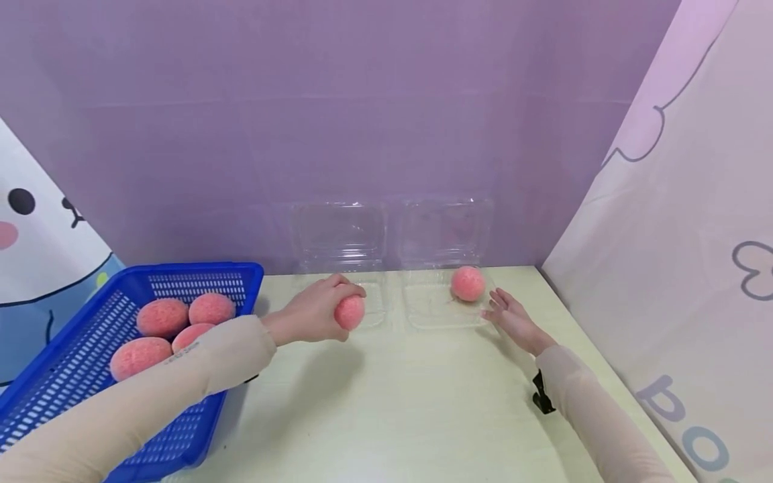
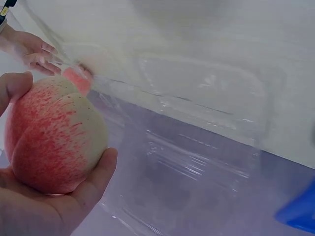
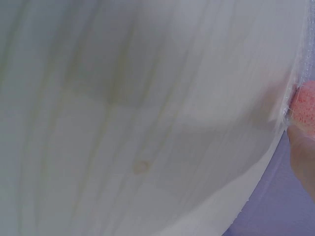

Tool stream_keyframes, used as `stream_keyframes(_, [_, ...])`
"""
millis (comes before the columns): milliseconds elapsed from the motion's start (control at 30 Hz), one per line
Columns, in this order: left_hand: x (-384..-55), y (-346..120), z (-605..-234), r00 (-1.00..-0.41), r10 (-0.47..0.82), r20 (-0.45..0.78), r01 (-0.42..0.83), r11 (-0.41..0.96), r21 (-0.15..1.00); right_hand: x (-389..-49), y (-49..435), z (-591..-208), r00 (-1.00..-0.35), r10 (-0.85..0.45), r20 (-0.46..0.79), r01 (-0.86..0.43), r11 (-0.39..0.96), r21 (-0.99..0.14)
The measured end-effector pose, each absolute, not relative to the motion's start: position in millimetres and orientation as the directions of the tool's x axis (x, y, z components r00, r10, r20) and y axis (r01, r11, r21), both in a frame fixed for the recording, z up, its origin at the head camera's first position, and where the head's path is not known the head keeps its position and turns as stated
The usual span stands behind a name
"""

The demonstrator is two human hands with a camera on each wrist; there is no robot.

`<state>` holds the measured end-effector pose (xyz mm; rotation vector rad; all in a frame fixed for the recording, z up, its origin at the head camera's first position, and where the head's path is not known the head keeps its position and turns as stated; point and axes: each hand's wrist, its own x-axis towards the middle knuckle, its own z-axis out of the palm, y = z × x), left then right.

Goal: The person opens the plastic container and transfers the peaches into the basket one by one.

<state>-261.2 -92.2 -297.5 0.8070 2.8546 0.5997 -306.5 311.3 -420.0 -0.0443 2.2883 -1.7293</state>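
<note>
My left hand (image 1: 315, 312) grips a pink peach (image 1: 350, 312) above the left clear plastic clamshell box (image 1: 376, 302). Up close in the left wrist view, the peach (image 2: 56, 137) is red-speckled with a pale side and a crease, held between thumb and fingers. A second peach (image 1: 468, 284) sits in the back right of the right clear clamshell box (image 1: 425, 314). Beside that box's right edge is my right hand (image 1: 513, 320), fingers extended and holding nothing; whether they touch the plastic I cannot tell. Both lids stand raised against the backdrop.
A blue perforated basket (image 1: 190, 267) stands at the left with several peaches (image 1: 163, 317) in it, partly hidden by my left sleeve. The pale tabletop (image 1: 386, 409) meets a purple cloth backdrop (image 1: 362, 121) behind and a printed cloth (image 1: 676, 268) at the right.
</note>
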Motion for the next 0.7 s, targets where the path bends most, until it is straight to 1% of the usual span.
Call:
stream_keyframes(133, [-253.9,-108.9,-294.4,-0.855,0.519,0.005,0.476,0.780,0.406,-307.9,310.9,-420.6,-0.963,-0.179,-0.202,0.147,0.283,-0.948])
stream_keyframes(267, [-250.2,-127.0,-289.8,-0.855,0.515,0.061,0.492,0.768,0.410,-309.0,310.8,-421.0,-0.962,-0.178,-0.208,0.151,0.287,-0.946])
stream_keyframes(500, [-247.2,-160.5,-280.2,-0.894,0.444,0.061,0.428,0.805,0.411,-307.1,310.0,-419.3,-0.964,-0.181,-0.196,0.143,0.269,-0.953])
stream_keyframes(700, [-239.0,-189.2,-275.8,-0.916,0.392,0.081,0.390,0.826,0.407,-307.2,309.1,-419.7,-0.964,-0.184,-0.194,0.142,0.264,-0.954])
